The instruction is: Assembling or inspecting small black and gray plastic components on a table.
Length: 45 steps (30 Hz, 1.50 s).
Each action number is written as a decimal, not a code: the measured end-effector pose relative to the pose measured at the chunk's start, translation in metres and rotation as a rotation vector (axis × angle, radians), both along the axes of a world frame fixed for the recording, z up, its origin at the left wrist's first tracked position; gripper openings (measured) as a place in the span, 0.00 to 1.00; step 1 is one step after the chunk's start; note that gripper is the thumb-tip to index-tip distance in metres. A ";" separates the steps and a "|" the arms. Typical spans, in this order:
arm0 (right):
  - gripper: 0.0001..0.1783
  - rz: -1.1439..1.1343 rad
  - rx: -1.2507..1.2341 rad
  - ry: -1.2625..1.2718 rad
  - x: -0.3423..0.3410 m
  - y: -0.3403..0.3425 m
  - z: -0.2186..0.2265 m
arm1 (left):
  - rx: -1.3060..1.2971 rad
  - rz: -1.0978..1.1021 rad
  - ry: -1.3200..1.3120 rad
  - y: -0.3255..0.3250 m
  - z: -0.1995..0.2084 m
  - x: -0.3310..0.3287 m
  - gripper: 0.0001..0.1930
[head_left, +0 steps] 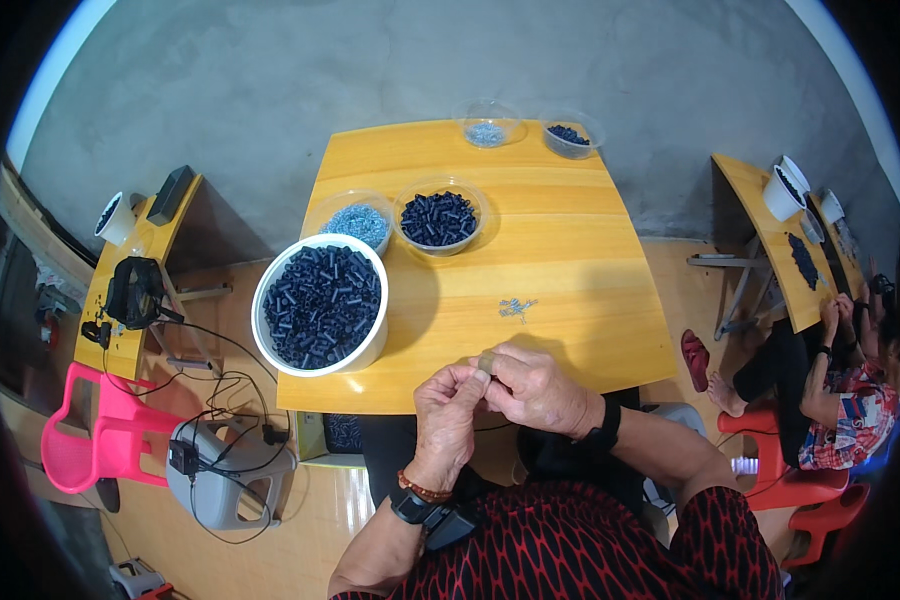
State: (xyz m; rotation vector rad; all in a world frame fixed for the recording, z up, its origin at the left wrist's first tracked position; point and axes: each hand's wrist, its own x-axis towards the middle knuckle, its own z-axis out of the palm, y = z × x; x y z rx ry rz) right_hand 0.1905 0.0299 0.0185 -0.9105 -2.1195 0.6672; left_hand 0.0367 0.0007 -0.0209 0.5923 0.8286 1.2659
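Note:
My left hand point(446, 408) and my right hand point(548, 392) meet at the table's near edge, fingertips pinched together. Whatever sits between them is hidden or too small to name. A tan cover point(486, 361) shows on a fingertip where they meet. Just beyond my hands lies a small loose pile of thin silvery metal pieces point(515, 309). To the left stands a white bucket point(374, 350) full of short black cylindrical parts point(322, 305). Behind it are a clear bowl of small silvery-blue pieces point(358, 224) and a clear tub of black parts point(437, 219).
Two more clear tubs, one with silvery pieces point(485, 133) and one with black parts point(568, 136), stand at the wooden table's point(530, 220) far edge. A grey stool point(232, 470) with tangled cables and a pink chair point(110, 425) are at left. Another person point(850, 420) works at right.

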 end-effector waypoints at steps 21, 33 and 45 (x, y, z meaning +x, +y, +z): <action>0.07 -0.340 -0.415 0.286 0.082 -0.010 -0.025 | 0.136 0.972 0.534 -0.041 -0.013 -0.151 0.09; 0.06 -0.324 -0.342 0.217 0.074 -0.011 -0.023 | 0.247 1.053 0.988 -0.020 0.017 -0.169 0.13; 0.05 -0.346 -0.159 0.154 0.075 -0.010 -0.019 | 0.560 0.170 1.818 0.056 0.125 -0.126 0.16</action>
